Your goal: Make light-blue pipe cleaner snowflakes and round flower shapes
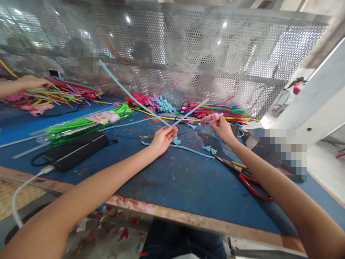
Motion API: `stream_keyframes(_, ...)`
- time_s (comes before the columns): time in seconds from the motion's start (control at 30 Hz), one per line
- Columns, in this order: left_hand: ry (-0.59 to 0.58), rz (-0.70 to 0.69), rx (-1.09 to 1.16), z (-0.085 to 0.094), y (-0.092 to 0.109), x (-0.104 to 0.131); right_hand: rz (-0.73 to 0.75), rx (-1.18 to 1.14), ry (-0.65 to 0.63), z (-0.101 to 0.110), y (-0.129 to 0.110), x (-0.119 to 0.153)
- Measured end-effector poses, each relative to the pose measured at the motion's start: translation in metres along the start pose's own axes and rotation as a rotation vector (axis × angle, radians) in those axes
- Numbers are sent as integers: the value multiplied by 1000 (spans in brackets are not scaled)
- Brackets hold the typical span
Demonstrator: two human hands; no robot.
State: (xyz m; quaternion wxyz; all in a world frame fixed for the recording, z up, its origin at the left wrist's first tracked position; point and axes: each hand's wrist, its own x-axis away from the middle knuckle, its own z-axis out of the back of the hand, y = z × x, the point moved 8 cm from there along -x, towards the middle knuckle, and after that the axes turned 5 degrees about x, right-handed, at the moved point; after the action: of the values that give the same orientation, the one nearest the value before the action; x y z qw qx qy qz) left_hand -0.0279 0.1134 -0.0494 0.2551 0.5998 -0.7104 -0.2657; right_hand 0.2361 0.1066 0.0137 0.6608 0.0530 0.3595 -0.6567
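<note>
My left hand (163, 140) is closed over the table, pinching a long light blue pipe cleaner (129, 94) that slants up to the left. From the same fingers a whitish translucent stick (191, 112) points up to the right. My right hand (224, 128) grips a small pink tool (210, 118), apparently a glue gun, with a pale stick end showing; its grip is partly hidden. Below my left hand lies another light blue pipe cleaner (188, 150). A small branched light blue piece (209, 149) lies near the tips of the red-handled scissors (242, 172), which are under my right forearm.
Coloured pipe cleaner bundles (221, 110) and finished branched pieces (151, 102) line the perforated metal screen (183, 46). A bagged green bundle (86, 124) and black power box (77, 151) stand left. Another person's hand (33, 82) reaches in far left. A dark device (266, 151) lies right.
</note>
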Motion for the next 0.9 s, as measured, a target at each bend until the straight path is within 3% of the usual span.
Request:
stream_keyframes(0.17, 3, -1, -28, 2, -3, 2, -123, 85, 28, 26, 20, 11)
stream_keyframes(0.23, 11, 7, -61, 2, -6, 4, -109, 86, 41, 39, 21, 22)
stream_keyframes(0.4, -12, 78, -257, -3, -19, 14, -48, 48, -31, 59, 10, 59)
stream_keyframes(0.5, -95, 92, -366, -13, -27, 25, -125, 9, 31, 73, 5, 83)
stream_keyframes(0.57, -165, 120, -429, -21, -34, 33, -99, -88, 64, 80, -5, 96)
stream_keyframes(0.67, -290, 162, -537, -32, -47, 46, -48, -96, 76, 83, -19, 109)
stream_keyframes(0.77, -384, 106, -677, -39, -52, 52, -58, -87, 52, 79, -26, 115)
stream_keyframes(0.9, -374, -13, -779, -39, -47, 51, -26, -84, -2, 69, -30, 117)
